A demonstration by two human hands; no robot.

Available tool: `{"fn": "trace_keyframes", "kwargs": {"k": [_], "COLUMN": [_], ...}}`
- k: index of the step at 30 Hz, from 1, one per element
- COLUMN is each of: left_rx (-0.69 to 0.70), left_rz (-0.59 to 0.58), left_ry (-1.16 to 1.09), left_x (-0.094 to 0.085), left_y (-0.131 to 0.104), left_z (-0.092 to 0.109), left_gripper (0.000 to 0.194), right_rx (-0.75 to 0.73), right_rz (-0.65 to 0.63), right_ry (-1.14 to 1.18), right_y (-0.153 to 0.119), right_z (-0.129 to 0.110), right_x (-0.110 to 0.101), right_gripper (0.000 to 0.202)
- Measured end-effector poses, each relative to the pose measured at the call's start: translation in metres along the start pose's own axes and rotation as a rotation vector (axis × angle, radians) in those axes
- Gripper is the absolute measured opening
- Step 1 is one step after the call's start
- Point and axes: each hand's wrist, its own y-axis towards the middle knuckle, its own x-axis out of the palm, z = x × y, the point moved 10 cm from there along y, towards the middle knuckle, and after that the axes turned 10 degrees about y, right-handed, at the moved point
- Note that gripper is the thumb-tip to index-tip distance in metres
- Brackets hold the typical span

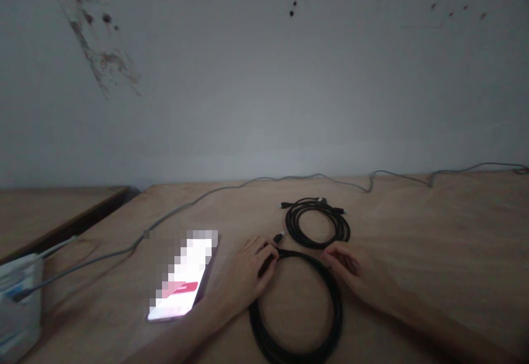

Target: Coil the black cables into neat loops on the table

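Note:
A large coil of black cable [338, 309] lies on the wooden table in front of me. My left hand [250, 270] grips its upper left side, thumb and fingers wrapped round the strands. One plug [279, 238] of this cable sticks out just beyond those fingertips. At the coil's upper right, my right hand [357, 270] is closed, thumb and forefinger pinched at the strands; its other fingers are curled and partly hidden. Just behind rests a smaller coil of black cable [291, 223], with connectors at its top, close to my right fingertips.
Left of my left hand lies a phone [182, 276] with a lit, blurred screen. A thin grey cord [194, 201] runs along the back of the table [433, 243] to a white object [25, 309] at the left edge. A gap separates another surface at far left. Behind stands a wall [264, 77].

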Motion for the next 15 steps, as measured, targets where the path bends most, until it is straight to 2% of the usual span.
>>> {"fn": "trace_keyframes", "kwargs": {"k": [4, 6, 9, 15], "left_rx": [-0.007, -0.003, 0.005, -0.006], "left_rz": [0.004, 0.01, 0.018, 0.012], "left_ry": [-0.005, -0.009, -0.015, -0.011], "left_x": [-0.001, -0.001, 0.001, 0.0], "left_y": [0.0, 0.0, 0.0, 0.001], "left_z": [0.0, 0.0, -0.001, 0.0], "left_gripper": [0.014, 0.014, 0.014, 0.014], "right_rx": [-0.218, -0.28, -0.284, -0.214], "right_rz": [-0.123, -0.172, -0.182, -0.165], "right_ry": [-0.088, -0.112, -0.152, -0.167], "right_y": [-0.004, -0.007, -0.007, -0.003], "right_z": [-0.028, -0.034, -0.031, -0.018], "right_x": [0.001, 0.004, 0.005, 0.007], "right_gripper": [0.02, 0.02, 0.023, 0.012]}}
